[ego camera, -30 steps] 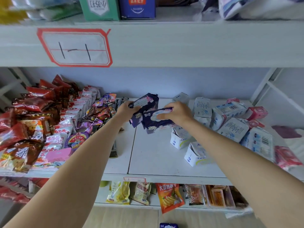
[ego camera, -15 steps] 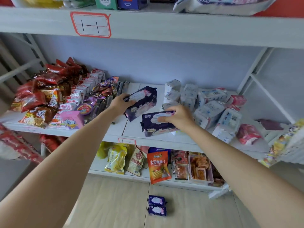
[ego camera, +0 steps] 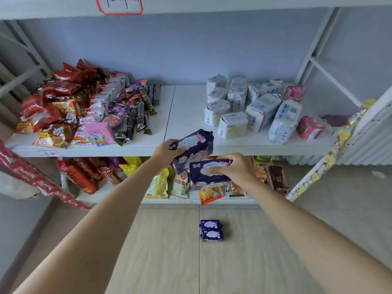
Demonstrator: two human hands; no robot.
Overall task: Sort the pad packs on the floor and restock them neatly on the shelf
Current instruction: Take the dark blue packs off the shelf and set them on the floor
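My left hand (ego camera: 166, 150) grips a dark purple pad pack (ego camera: 196, 147), held tilted in the air in front of the middle shelf's edge (ego camera: 186, 148). My right hand (ego camera: 235, 168) holds a second dark purple pad pack (ego camera: 206, 174) flat, just below and to the right of the first. Two more purple pad packs (ego camera: 211, 230) lie side by side on the floor below. Several white and pink pad packs (ego camera: 254, 107) stand in a loose group on the right half of the shelf.
Snack bags and dark bars (ego camera: 84, 109) crowd the left half of the shelf. The lower shelf (ego camera: 191, 200) holds more snack bags. Hanging packet strips (ego camera: 339, 141) slant down at the right, and red ones (ego camera: 31, 179) at the left. Light wood floor (ego camera: 169, 251) lies below.
Both hands have pulled back from over the shelf to in front of its edge, carrying the two purple packs. My view has dropped back and down, so the floor packs show.
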